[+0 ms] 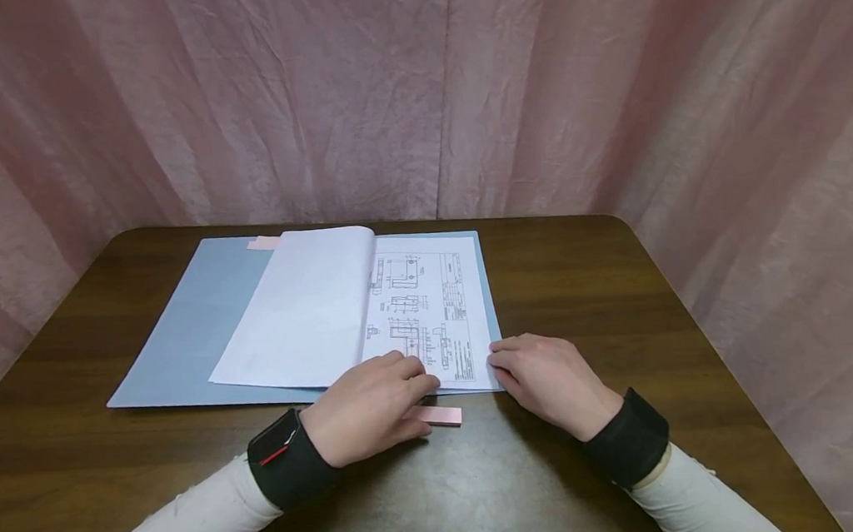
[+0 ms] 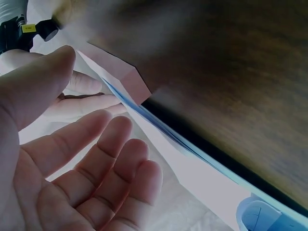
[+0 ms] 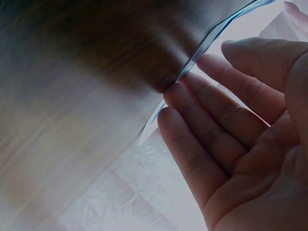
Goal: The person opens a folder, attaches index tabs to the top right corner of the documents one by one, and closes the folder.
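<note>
A light blue folder (image 1: 177, 344) lies spread on the table with printed drawing sheets (image 1: 455, 297) on its right half. One white page (image 1: 301, 301) is turned over to the left, its fold curving up. My left hand (image 1: 373, 404) rests near the front edge of the sheets, fingers loosely bent. Close by its thumb lies a pink sticky-note pad (image 1: 442, 416), partly covered by the hand; the left wrist view shows the pad's (image 2: 127, 79) thickness. My right hand (image 1: 551, 377) has its fingertips at the folder's front right corner, fingers relaxed and nothing gripped.
A pale pink slip (image 1: 263, 243) sticks out from behind the turned page at the back left. The brown wooden table (image 1: 586, 287) ends at a pink curtain (image 1: 383, 94) behind. Black bands (image 1: 628, 438) circle both wrists.
</note>
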The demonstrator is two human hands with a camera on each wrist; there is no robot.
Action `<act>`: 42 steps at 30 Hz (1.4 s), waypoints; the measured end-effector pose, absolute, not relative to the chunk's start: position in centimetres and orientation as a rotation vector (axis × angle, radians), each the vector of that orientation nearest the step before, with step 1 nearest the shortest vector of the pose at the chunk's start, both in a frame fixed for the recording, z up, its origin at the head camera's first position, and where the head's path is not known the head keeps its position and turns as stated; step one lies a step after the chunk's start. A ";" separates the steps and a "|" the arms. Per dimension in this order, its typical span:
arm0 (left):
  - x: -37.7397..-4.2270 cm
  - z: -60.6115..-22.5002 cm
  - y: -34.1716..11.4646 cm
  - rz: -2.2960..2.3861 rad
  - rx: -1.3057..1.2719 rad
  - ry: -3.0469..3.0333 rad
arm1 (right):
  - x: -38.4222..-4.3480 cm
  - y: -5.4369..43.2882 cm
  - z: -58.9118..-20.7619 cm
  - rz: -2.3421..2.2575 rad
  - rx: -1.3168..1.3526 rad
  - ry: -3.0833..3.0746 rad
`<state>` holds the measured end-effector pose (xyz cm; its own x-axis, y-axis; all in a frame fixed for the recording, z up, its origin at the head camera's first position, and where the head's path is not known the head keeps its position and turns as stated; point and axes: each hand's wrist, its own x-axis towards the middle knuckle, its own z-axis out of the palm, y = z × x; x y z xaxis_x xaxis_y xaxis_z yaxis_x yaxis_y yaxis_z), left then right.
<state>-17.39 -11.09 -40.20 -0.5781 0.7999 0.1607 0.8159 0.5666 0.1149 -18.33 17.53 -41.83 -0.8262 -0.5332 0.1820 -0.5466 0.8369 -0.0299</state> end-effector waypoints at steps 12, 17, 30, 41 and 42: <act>-17.5 -40.4 -10.9 -0.207 -1.362 -2.753 | -18.3 17.6 -41.9 0.123 0.845 -2.834; -17.6 -40.4 -10.9 -0.214 -1.352 -2.775 | -18.3 17.6 -41.9 0.122 0.855 -2.822; -17.8 -40.5 -10.9 -0.233 -1.337 -2.795 | -18.2 17.5 -41.8 0.117 0.856 -2.811; -17.7 -40.4 -10.9 -0.241 -1.359 -2.775 | -18.2 17.6 -41.8 0.140 0.857 -2.802; -17.7 -40.3 -10.9 -0.253 -1.358 -2.776 | -18.2 17.6 -41.9 0.143 0.858 -2.796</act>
<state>-17.68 -10.86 -40.31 -0.6155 0.7807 0.1082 0.7874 0.6030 0.1283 -18.22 17.63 -41.86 -0.8076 -0.5429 0.2303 -0.5635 0.8256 -0.0299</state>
